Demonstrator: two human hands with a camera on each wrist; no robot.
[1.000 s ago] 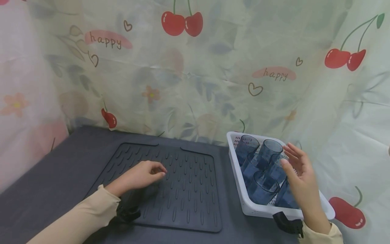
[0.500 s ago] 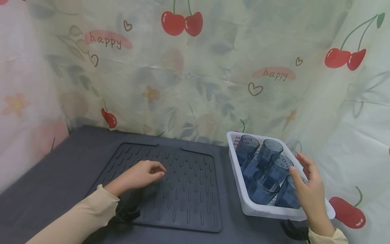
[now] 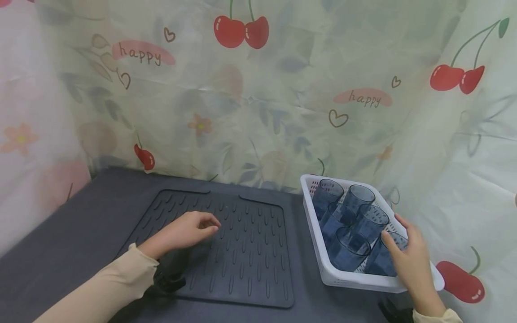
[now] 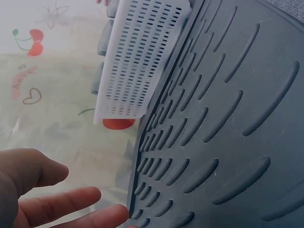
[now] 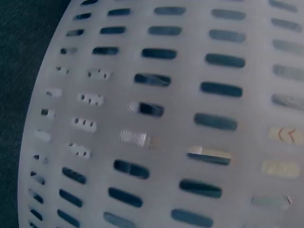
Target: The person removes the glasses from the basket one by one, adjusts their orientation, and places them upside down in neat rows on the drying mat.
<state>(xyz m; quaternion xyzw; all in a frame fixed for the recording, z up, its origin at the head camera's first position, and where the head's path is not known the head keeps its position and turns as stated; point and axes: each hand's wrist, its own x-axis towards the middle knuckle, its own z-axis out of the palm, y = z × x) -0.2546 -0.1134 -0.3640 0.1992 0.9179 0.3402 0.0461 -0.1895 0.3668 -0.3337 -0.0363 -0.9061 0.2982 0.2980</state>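
Several blue tinted drinking glasses (image 3: 336,215) stand in a white perforated plastic basket (image 3: 331,277) on the right. My right hand (image 3: 414,258) is over the basket's near right corner, beside the nearest right glass (image 3: 381,255). Its thumb overlaps that glass's rim in the head view, and its fingers extend past it to the right; firm contact cannot be made out. Basket wall (image 5: 156,95) fills the right wrist view. My left hand (image 3: 190,229) hovers over a black ridged mat (image 3: 254,269), fingers loosely bent and holding nothing.
A dark cloth covers the table (image 3: 97,211). Behind it hangs a patterned curtain (image 3: 258,112) with cherries, close to the basket's back and right side. The mat's raised rim (image 3: 288,251) lies just left of the basket.
My right hand has moved right and down, from above the glasses to the near right glass. The left hand, basket and glasses have stayed in place.
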